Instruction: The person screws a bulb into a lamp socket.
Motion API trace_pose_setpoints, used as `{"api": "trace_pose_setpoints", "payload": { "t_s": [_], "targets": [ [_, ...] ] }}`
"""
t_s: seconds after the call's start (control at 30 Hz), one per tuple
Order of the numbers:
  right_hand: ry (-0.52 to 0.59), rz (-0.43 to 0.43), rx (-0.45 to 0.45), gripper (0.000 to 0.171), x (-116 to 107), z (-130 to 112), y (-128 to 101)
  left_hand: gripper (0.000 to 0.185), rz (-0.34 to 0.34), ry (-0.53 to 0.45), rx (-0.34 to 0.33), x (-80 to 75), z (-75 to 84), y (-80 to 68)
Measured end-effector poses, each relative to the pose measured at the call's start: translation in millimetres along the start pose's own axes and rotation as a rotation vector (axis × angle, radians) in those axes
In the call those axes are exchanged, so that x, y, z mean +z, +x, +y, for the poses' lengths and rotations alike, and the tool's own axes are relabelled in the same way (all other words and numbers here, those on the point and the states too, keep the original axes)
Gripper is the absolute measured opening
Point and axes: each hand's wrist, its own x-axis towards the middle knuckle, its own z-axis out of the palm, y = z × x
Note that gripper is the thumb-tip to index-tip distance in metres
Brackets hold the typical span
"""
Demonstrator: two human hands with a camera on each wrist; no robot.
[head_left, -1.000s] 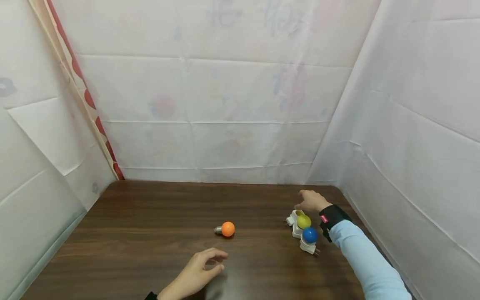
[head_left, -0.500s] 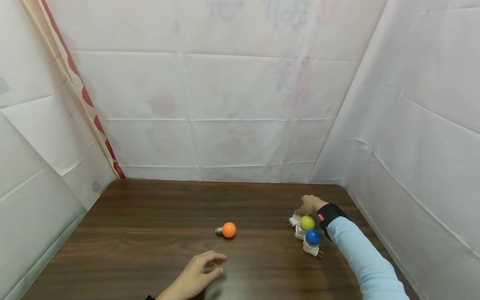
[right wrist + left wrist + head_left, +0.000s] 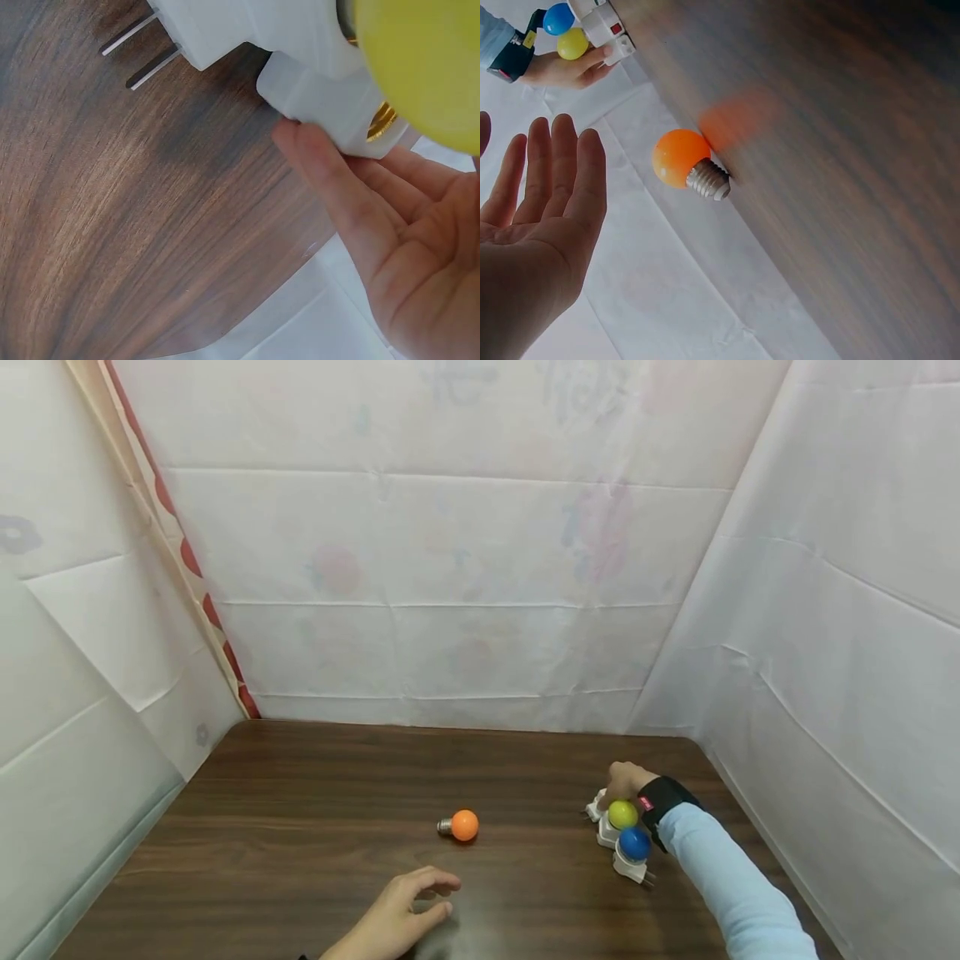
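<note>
While my right hand (image 3: pixel 627 779) curls its fingers (image 3: pixel 330 187) round the white socket adapter (image 3: pixel 597 804) at the far right of the table (image 3: pixel 300 827), the yellow bulb (image 3: pixel 622 814) sits just beside my wrist, and the blue bulb (image 3: pixel 634 843) in its own white base lies just nearer. My left hand (image 3: pixel 397 914) rests on the near edge, fingers spread and relaxed, holding nothing. Just beyond it, at mid-table, lies the orange bulb (image 3: pixel 464 825), screw base pointing left.

The left hand (image 3: pixel 397 914) lies low and near, fingers loosely straight and holding nothing. The right hand (image 3: pixel 624 779) reaches far forward on an outstretched arm, fingers curled downward.
</note>
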Motion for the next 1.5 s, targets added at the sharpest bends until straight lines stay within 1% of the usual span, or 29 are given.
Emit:
{"api": "trace_pose_setpoints", "payload": {
  "t_s": [0.2, 0.3, 0.4, 0.5, 0.57, 0.73, 0.8, 0.87, 0.93, 1.0, 1.1, 1.23, 1.33, 1.4, 1.5],
  "targets": [
    [0.007, 0.043, -0.009, 0.031, 0, 6, -6, 0.023, 0.027, 0.016, 0.065, 3.6, -3.2, 1.4],
    [0.019, 0.077, -0.026, 0.028, -2, 9, -8, 0.023, 0.024, 0.014, 0.074, 4.2, -3.4, 2.1],
    [-0.002, 0.137, -0.081, 0.034, -6, 14, -7, 0.023, 0.01, 0.004, 0.066, 4.5, -3.1, 3.3],
    [-0.022, 0.207, -0.155, 0.04, -12, 18, -7, 0.024, 0.004, -0.002, 0.062, 5.3, -3.0, 4.2],
    [-0.028, 0.251, -0.198, 0.042, -15, 18, -11, 0.023, -0.001, -0.008, 0.059, 6.9, -2.5, 2.7],
    [-0.012, 0.365, -0.294, 0.045, -27, 8, -30, 0.023, -0.02, -0.023, 0.056, 7.5, 0.8, 1.1],
    [0.007, 0.404, -0.335, 0.046, -32, -2, -43, 0.023, -0.033, -0.038, 0.032, 6.5, 2.5, 1.7],
    [0.03, 0.429, -0.365, 0.047, -34, -12, -57, 0.024, -0.047, -0.051, -0.009, 6.4, 3.7, 3.0],
    [0.056, 0.43, -0.391, 0.048, -34, -22, -74, 0.025, -0.06, -0.056, -0.048, 8.0, 4.6, 5.0],
    [0.078, 0.436, -0.416, 0.049, -31, -30, -91, 0.026, -0.068, -0.06, -0.066, 11.4, 4.7, 7.5],
    [0.096, 0.451, -0.481, 0.047, -21, -44, -111, 0.027, -0.058, -0.058, -0.06, 15.2, 4.4, 10.7],
    [0.118, 0.454, -0.583, 0.041, 0, -62, -129, 0.028, -0.031, -0.067, -0.044, 15.4, 6.2, 12.6],
    [0.137, 0.42, -0.624, 0.04, 16, -76, -141, 0.027, -0.021, -0.085, -0.043, 13.9, 9.1, 13.8],
    [0.146, 0.391, -0.636, 0.04, 25, -85, -148, 0.028, -0.016, -0.111, -0.056, 13.9, 11.6, 16.7],
    [0.157, 0.331, -0.658, 0.041, 35, -95, -158, 0.031, 0.008, -0.188, -0.094, 16.1, 16.8, 25.6]
  ]
}}
